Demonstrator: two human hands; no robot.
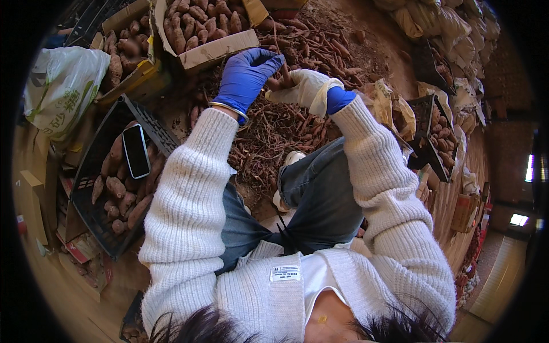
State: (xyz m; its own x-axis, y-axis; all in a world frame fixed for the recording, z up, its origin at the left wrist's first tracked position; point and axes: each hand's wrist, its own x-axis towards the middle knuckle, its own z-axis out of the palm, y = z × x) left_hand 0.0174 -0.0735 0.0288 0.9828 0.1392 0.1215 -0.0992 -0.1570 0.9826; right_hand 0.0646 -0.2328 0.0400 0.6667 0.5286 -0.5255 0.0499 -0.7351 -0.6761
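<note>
My left hand (247, 75), in a blue glove, and my right hand (304, 87), in a whitish glove over a blue one, meet over a reddish-brown sweet potato (279, 78). Both hands grip it from either side; most of it is hidden by the fingers. Below the hands lies a heap of thin roots and stems (273, 134). A pile of loose sweet potatoes (320, 46) spreads behind my hands on the ground.
A cardboard box (220, 48) full of sweet potatoes stands just beyond my left hand. At my left a black plastic crate (91, 177) holds sweet potatoes and a phone (136, 150). A white plastic bag (60, 88) lies far left. More crates (434, 137) and sacks sit at right.
</note>
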